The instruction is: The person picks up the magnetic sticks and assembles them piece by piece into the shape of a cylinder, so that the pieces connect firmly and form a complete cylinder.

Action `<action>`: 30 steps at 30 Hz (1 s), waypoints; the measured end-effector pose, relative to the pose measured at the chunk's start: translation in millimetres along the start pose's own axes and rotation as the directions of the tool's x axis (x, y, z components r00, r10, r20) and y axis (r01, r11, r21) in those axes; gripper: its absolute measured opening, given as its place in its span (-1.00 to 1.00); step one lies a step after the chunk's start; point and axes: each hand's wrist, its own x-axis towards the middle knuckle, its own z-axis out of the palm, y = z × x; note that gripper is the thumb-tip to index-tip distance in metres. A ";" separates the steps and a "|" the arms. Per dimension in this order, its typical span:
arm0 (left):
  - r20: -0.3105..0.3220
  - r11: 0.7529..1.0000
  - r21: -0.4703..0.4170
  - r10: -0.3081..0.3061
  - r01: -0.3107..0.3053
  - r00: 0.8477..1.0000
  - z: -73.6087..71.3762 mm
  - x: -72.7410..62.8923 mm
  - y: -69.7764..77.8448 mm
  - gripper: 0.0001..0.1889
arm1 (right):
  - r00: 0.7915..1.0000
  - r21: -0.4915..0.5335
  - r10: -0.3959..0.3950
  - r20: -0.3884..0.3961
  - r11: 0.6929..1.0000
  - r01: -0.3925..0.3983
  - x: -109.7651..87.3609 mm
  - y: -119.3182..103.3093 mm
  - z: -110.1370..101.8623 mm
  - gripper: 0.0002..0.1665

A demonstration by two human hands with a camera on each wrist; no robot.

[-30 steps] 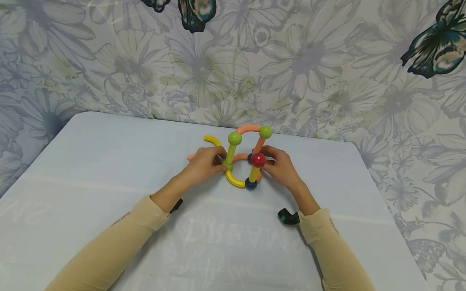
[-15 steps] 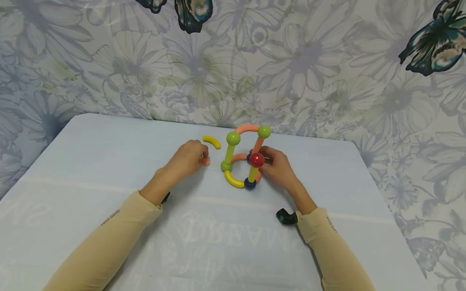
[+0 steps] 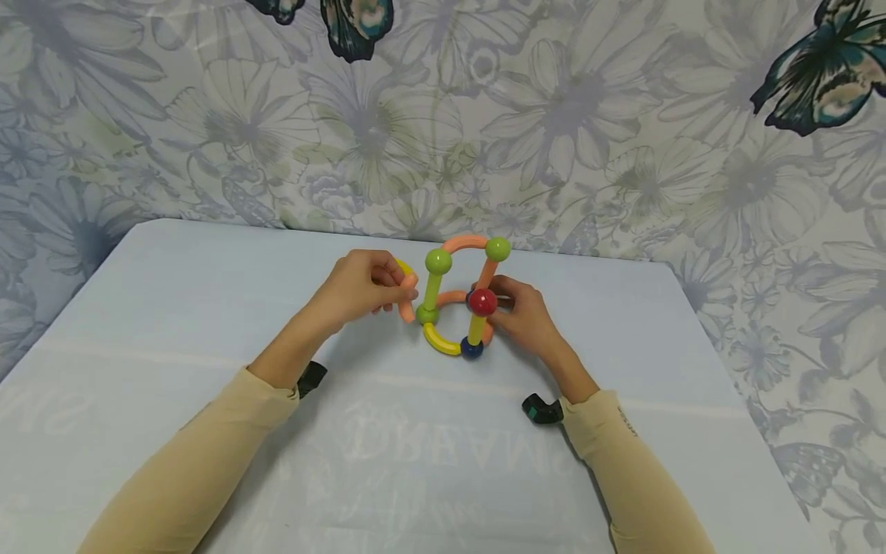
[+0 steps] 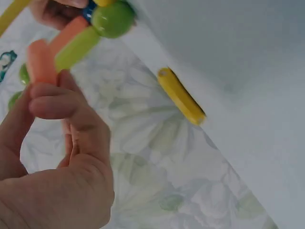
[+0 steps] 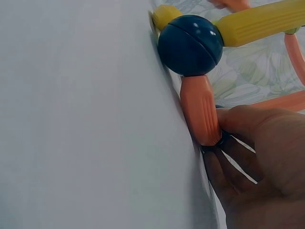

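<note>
In the head view my left hand (image 3: 356,288) pinches a short orange curved rod (image 3: 407,300) between thumb and fingers, held up just left of a ball-and-rod building toy. This frame has green balls (image 3: 438,261) on top, a red ball (image 3: 483,302) at the right and dark blue balls (image 3: 472,348) low down. Orange, yellow and green rods join them. My right hand (image 3: 529,315) grips the frame low on its right side. In the right wrist view its fingers close round the far dark blue ball, at the end of an orange rod (image 5: 200,109).
A loose yellow curved rod (image 4: 181,98) lies on the white table (image 3: 208,308), mostly hidden behind the left hand in the head view. A flower-patterned wall (image 3: 388,131) rises right behind the table's back edge.
My left hand has let go of the frame's left side, picked up the orange curved rod from the table and lifted it beside the frame. The right hand has kept its grip.
</note>
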 end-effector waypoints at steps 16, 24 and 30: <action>0.077 0.833 -0.527 -0.149 0.167 0.986 6.5 -7.3 23.0 -0.65 | 1.000 0.026 0.007 -0.030 1.000 -0.006 -1.7 -3.2 3.1 -0.58; 0.050 0.730 -0.662 -0.183 0.170 0.982 16.1 -15.5 36.2 -0.57 | 0.999 -0.003 0.005 -0.045 1.000 -0.006 -2.9 -6.3 5.0 -0.55; 0.052 0.672 -0.721 -0.194 0.171 0.980 29.6 -19.3 41.4 -0.56 | 0.998 -0.026 -0.028 -0.053 0.999 0.026 -2.6 -8.4 6.8 -0.58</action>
